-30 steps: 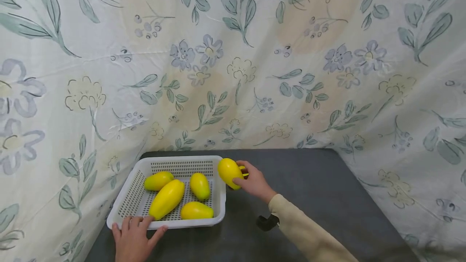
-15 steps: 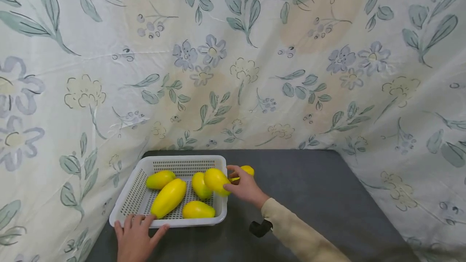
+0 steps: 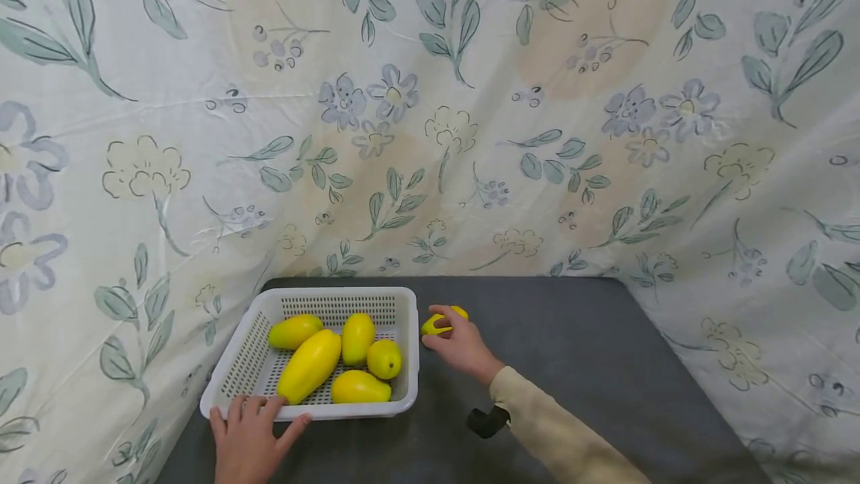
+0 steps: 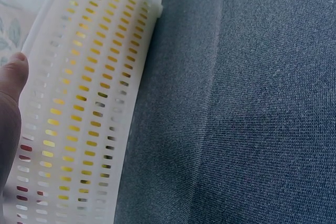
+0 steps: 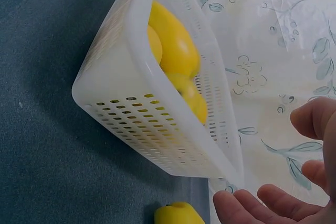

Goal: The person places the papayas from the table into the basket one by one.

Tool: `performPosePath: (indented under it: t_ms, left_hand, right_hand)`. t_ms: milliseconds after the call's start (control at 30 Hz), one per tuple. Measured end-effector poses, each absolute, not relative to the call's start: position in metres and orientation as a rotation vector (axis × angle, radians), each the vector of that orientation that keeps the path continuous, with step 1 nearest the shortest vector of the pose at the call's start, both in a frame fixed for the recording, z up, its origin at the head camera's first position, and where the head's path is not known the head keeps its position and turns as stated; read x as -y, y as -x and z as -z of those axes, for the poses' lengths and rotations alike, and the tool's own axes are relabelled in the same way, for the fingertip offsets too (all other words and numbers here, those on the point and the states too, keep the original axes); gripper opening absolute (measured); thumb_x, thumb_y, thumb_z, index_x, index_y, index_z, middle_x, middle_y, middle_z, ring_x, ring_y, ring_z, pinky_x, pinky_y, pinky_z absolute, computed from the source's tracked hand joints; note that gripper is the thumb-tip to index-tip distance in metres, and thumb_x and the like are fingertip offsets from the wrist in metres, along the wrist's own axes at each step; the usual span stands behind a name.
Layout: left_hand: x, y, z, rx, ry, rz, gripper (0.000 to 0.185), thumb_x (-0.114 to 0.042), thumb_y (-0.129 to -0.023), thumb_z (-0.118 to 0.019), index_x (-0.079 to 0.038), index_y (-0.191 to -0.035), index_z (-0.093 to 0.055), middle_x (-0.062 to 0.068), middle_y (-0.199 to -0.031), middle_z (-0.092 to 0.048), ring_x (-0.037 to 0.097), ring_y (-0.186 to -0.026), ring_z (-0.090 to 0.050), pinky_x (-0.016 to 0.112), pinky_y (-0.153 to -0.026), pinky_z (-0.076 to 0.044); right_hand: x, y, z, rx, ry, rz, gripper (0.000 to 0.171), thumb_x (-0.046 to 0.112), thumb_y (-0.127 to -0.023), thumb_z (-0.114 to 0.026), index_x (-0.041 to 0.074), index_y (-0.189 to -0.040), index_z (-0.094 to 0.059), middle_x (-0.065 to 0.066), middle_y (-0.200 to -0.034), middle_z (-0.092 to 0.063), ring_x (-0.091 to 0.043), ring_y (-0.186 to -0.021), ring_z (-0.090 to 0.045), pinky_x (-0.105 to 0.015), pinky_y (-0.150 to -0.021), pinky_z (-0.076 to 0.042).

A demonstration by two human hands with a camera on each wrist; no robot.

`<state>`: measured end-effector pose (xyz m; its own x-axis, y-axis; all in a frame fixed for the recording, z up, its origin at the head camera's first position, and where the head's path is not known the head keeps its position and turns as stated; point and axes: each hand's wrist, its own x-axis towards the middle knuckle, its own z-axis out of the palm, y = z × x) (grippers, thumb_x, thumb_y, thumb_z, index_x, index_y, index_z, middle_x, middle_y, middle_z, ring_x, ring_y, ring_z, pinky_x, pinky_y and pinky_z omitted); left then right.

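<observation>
Right hand (image 3: 463, 346) at small yellow fruit (image 3: 438, 320) on grey surface (image 3: 571, 349), just right of white basket (image 3: 231, 376); fingers loosely curled over it, grip unclear. Left hand (image 3: 248, 439) flat on basket's near rim, fingers spread. Five yellow fruits (image 3: 309, 364) inside basket.

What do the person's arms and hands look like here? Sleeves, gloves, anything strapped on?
Both hands are bare, with no gloves or rings visible. The right hand comes out of a long cream sleeve that reaches the wrist. A small black device sits under that wrist; what fastens it is not visible. The left hand shows only to the wrist, so no sleeve can be seen there.
</observation>
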<state>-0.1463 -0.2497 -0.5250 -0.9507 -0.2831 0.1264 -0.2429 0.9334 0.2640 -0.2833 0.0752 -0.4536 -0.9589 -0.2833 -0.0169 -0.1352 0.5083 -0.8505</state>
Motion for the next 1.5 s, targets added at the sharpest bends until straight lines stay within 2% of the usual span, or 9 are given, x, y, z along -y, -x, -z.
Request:
performPosePath:
  t_ms: [233, 467, 667, 800, 867, 967, 1033, 1133, 1500]
  left_hand:
    - [0.25, 0.146, 0.525, 2.922, -0.399, 0.358, 0.128, -0.101, -0.059, -0.007, -0.006, -0.115, -0.071, 0.026, -0.115, -0.061, 0.054, -0.122, -0.04, 0.08, -0.112, -0.005]
    - [0.25, 0.147, 0.525, 2.94, -0.402, 0.342, 0.124, -0.102, -0.061, -0.013, -0.007, -0.116, -0.071, 0.026, -0.116, -0.061, 0.054, -0.123, -0.04, 0.08, -0.112, -0.005]
    - [0.25, 0.146, 0.525, 2.93, -0.4, 0.339, 0.127, -0.103, -0.06, -0.008, -0.007, -0.115, -0.071, 0.025, -0.113, -0.061, 0.053, -0.121, -0.04, 0.079, -0.111, -0.005]
    - [0.249, 0.146, 0.522, 2.929, -0.406, 0.336, 0.111, -0.1, -0.071, -0.031, -0.007, -0.114, -0.071, 0.025, -0.113, -0.061, 0.052, -0.121, -0.041, 0.079, -0.112, -0.005]
    - [0.248, 0.146, 0.522, 2.931, -0.405, 0.337, 0.106, -0.098, -0.073, -0.036, -0.007, -0.114, -0.071, 0.025, -0.113, -0.061, 0.052, -0.12, -0.041, 0.079, -0.112, -0.006]
    - [0.248, 0.145, 0.523, 2.931, -0.402, 0.334, 0.11, -0.1, -0.071, -0.032, -0.007, -0.113, -0.071, 0.024, -0.112, -0.062, 0.051, -0.119, -0.042, 0.078, -0.111, -0.006]
    - [0.248, 0.146, 0.523, 2.94, -0.406, 0.333, 0.121, -0.103, -0.064, -0.018, -0.007, -0.114, -0.071, 0.025, -0.112, -0.061, 0.052, -0.12, -0.041, 0.078, -0.111, -0.006]
    - [0.248, 0.147, 0.522, 2.96, -0.413, 0.335, 0.125, -0.103, -0.062, -0.013, -0.006, -0.115, -0.07, 0.027, -0.114, -0.061, 0.053, -0.121, -0.04, 0.079, -0.111, -0.006]
    - [0.248, 0.147, 0.52, 2.995, -0.415, 0.32, 0.118, -0.102, -0.067, -0.024, -0.006, -0.118, -0.07, 0.03, -0.12, -0.06, 0.057, -0.123, -0.038, 0.079, -0.113, -0.005]
  right_hand:
    - [-0.078, 0.284, 0.451, -2.594, 0.361, 1.454, 0.054, 0.027, -0.094, -0.071, 0.016, -0.144, -0.052, -0.018, -0.136, -0.061, -0.033, -0.115, -0.067, -0.05, -0.095, -0.058]
    - [-0.084, 0.285, 0.453, -2.598, 0.349, 1.463, 0.055, 0.028, -0.094, -0.071, 0.016, -0.144, -0.053, -0.018, -0.137, -0.061, -0.034, -0.115, -0.067, -0.051, -0.096, -0.058]
    - [-0.101, 0.289, 0.455, -2.617, 0.325, 1.513, 0.053, 0.026, -0.096, -0.07, 0.016, -0.144, -0.053, -0.018, -0.136, -0.061, -0.033, -0.115, -0.066, -0.048, -0.094, -0.059]
    - [-0.117, 0.292, 0.451, -2.604, 0.324, 1.567, 0.051, 0.023, -0.098, -0.067, 0.016, -0.146, -0.051, -0.021, -0.138, -0.059, -0.034, -0.119, -0.065, -0.043, -0.089, -0.06]
    - [-0.127, 0.293, 0.449, -2.596, 0.31, 1.586, 0.052, 0.023, -0.098, -0.067, 0.016, -0.147, -0.05, -0.021, -0.14, -0.058, -0.035, -0.122, -0.064, -0.042, -0.086, -0.061]
    - [-0.144, 0.296, 0.45, -2.614, 0.277, 1.585, 0.053, 0.024, -0.099, -0.067, 0.017, -0.149, -0.048, -0.02, -0.141, -0.057, -0.036, -0.125, -0.062, -0.042, -0.086, -0.061]
    - [-0.156, 0.299, 0.453, -2.638, 0.249, 1.576, 0.055, 0.025, -0.099, -0.066, 0.016, -0.15, -0.047, -0.02, -0.142, -0.056, -0.037, -0.126, -0.061, -0.043, -0.087, -0.061]
    - [-0.173, 0.301, 0.458, -2.662, 0.199, 1.565, 0.057, 0.024, -0.1, -0.066, 0.015, -0.152, -0.044, -0.022, -0.144, -0.054, -0.039, -0.128, -0.059, -0.045, -0.09, -0.06]
    - [-0.218, 0.296, 0.475, -2.71, 0.061, 1.546, 0.057, 0.023, -0.101, -0.062, 0.013, -0.153, -0.041, -0.026, -0.141, -0.055, -0.042, -0.129, -0.059, -0.044, -0.086, -0.061]
